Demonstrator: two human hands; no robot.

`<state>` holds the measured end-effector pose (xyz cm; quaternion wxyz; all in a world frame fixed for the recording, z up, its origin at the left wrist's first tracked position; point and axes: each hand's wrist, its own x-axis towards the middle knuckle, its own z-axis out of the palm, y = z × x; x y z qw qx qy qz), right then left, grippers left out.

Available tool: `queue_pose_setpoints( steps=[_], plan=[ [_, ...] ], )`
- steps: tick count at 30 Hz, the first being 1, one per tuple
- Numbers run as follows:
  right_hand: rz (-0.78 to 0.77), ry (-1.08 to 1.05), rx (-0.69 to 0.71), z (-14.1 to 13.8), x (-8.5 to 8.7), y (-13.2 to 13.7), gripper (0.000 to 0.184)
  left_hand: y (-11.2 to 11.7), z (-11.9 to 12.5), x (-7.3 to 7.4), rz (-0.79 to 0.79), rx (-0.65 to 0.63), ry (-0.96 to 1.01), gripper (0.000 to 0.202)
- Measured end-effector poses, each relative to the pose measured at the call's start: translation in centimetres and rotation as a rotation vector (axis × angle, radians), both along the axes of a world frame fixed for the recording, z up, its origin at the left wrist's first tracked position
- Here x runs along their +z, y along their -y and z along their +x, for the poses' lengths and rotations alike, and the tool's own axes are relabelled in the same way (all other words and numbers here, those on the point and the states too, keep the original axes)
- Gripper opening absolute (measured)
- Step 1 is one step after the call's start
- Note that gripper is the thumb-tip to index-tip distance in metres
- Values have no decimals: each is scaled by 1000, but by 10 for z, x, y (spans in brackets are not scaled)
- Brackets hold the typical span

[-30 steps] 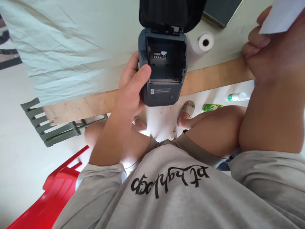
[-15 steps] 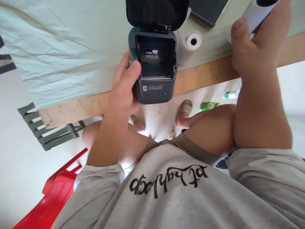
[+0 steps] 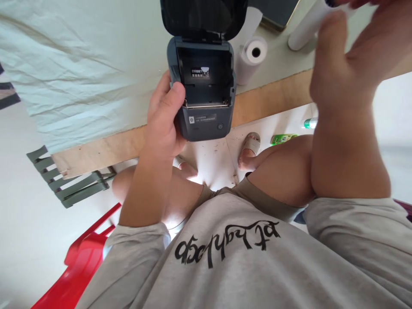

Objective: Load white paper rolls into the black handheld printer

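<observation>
A dark label printer (image 3: 206, 120) with its black lid (image 3: 202, 17) raised is held by my left hand (image 3: 164, 113), thumb on its side edge. Its paper bay shows no roll, only a small printed sticker inside. My right hand (image 3: 357, 56), slightly blurred, is at the upper right beside a tall white paper roll (image 3: 304, 28) standing on the table. Its thumb and fingers are apart, and the fingertips run out at the top edge. Another white paper roll (image 3: 246, 68) stands just right of the printer, a loose paper end behind it.
A pale green cloth (image 3: 80, 73) covers the table, whose wooden edge (image 3: 103, 148) faces me. A dark flat object (image 3: 280, 13) lies at the back. A green slatted stool (image 3: 61, 176) and red chair (image 3: 80, 257) are at the left. A green package (image 3: 283, 138) is on the floor.
My right hand has let go of the white paper roll, which now stands on the table. The printer stays in my left hand; the view has shifted slightly.
</observation>
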<state>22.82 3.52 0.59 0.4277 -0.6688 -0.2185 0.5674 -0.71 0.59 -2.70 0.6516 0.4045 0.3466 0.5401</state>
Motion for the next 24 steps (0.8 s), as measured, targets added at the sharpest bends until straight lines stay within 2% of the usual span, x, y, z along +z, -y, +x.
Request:
queue_pose_setpoints(
  steps=[1, 3, 4, 5, 8, 11, 14, 16, 19, 21, 24],
  plan=[
    [193, 199, 92, -6, 0, 2, 37, 0, 0, 1, -6, -1, 0, 13],
    [625, 686, 373, -18, -4, 4, 40, 0, 0, 1, -13, -3, 7, 13],
    [778, 894, 504, -23, -7, 4, 42, 0, 0, 1, -11, -2, 12, 13],
    [866, 1031, 607, -28, -12, 2, 44, 0, 0, 0, -8, -2, 17, 12],
    [885, 1067, 738, -37, -25, -6, 49, 0, 1, -1, -10, -8, 40, 12],
    [854, 1055, 764, -38, -33, -11, 42, 0, 1, -2, -9, -25, 101, 14],
    [848, 1055, 766, -36, -32, -10, 38, 0, 1, -3, 2, -28, 125, 15],
    [837, 961, 731, -35, -27, -7, 44, 0, 1, -4, 11, -18, 111, 16],
    [708, 468, 519, -35, -19, -6, 50, -1, 0, -5, 22, 13, 86, 17],
    [536, 132, 411, -36, -15, -7, 40, 0, 1, -5, 23, 20, 83, 15],
    [308, -123, 399, -38, -9, -9, 25, 0, 3, -3, 7, 14, 69, 13]
  ],
)
